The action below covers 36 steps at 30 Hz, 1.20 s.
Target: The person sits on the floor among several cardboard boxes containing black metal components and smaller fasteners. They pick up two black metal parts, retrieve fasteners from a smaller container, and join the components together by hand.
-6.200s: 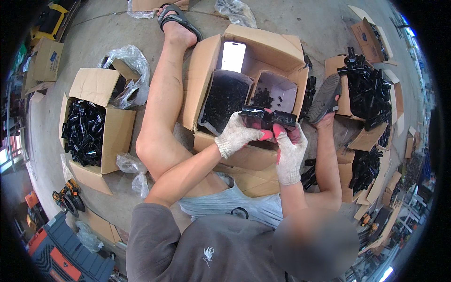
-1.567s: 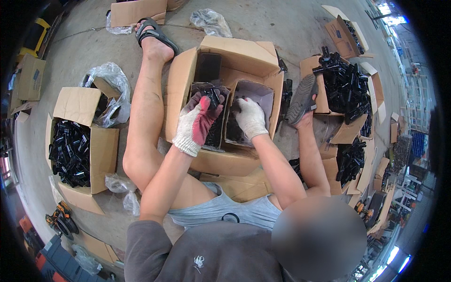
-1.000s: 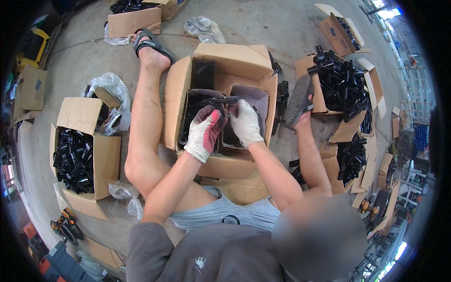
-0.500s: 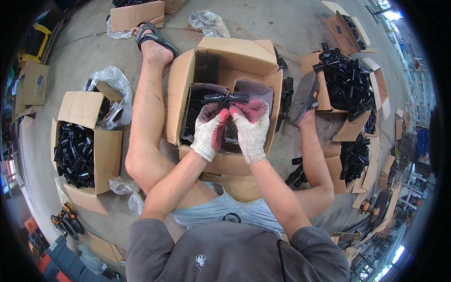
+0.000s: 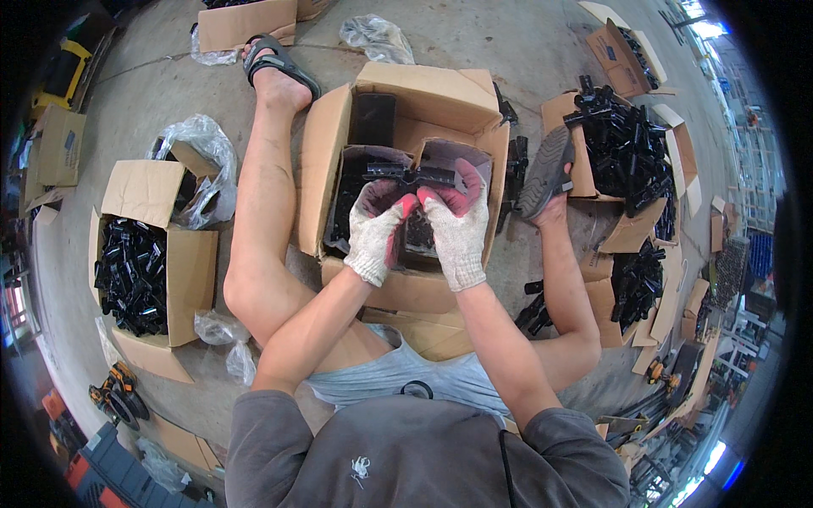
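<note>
Both of my hands wear white knit gloves with red palms. Between them is a black, shiny jointed part (image 5: 410,176), two tube-like halves meeting at a narrower middle. My left hand (image 5: 375,229) grips its left half, and my right hand (image 5: 456,222) holds the right half, the thumbs close together below the middle. The part hangs over an open cardboard box (image 5: 434,85) between my legs. Inside the box are dividers (image 5: 457,152) and more black pieces (image 5: 341,207), partly hidden by my hands. The exact kind of part cannot be made out.
An open carton of black parts (image 5: 133,275) stands at left, near clear plastic wrap (image 5: 222,173). To the right, black parts (image 5: 616,144) heap over another carton, with a lower carton (image 5: 603,300) nearer. Orange-and-black power tools (image 5: 118,396) lie at lower left.
The black part has shifted slightly in my hands. My right fingers have lifted and spread a little, while the left hand stays nearly in place.
</note>
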Motion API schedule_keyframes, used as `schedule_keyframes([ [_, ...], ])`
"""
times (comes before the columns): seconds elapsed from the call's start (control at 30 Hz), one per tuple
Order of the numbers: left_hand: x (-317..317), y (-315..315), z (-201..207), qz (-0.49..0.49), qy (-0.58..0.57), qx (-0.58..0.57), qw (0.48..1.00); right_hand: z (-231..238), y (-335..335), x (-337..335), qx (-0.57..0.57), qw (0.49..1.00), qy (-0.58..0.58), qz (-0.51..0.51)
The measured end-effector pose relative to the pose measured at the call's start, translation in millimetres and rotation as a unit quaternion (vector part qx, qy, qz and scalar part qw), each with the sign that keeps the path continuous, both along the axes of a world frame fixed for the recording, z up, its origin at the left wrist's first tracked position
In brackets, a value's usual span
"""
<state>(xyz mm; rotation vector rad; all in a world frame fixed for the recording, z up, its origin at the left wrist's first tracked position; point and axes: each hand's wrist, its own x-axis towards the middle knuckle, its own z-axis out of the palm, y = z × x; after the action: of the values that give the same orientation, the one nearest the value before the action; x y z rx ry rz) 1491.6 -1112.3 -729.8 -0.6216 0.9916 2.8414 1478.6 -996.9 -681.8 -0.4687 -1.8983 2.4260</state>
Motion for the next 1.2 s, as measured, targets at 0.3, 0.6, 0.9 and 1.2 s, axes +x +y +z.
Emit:
schedule_keyframes([
  [0.3, 0.4, 4.8, 0.0, -0.015, -0.005, -0.040, 0.999, -12.6, 18.5, -0.6, -0.063, 0.993, -0.100, 0.021],
  [0.6, 0.9, 5.8, 0.1, -0.005, 0.016, -0.034, 0.999, -14.6, 21.4, 2.5, -0.142, 0.982, -0.118, 0.034],
  [0.9, 0.5, 3.1, 3.6, -0.012, -0.004, -0.022, 1.000, -9.4, 7.9, 8.8, -0.048, 0.998, -0.034, 0.023],
  [1.2, 1.2, 7.4, -2.7, -0.016, -0.020, -0.126, 0.992, -2.9, 3.9, 9.9, -0.011, 0.998, -0.055, 0.002],
])
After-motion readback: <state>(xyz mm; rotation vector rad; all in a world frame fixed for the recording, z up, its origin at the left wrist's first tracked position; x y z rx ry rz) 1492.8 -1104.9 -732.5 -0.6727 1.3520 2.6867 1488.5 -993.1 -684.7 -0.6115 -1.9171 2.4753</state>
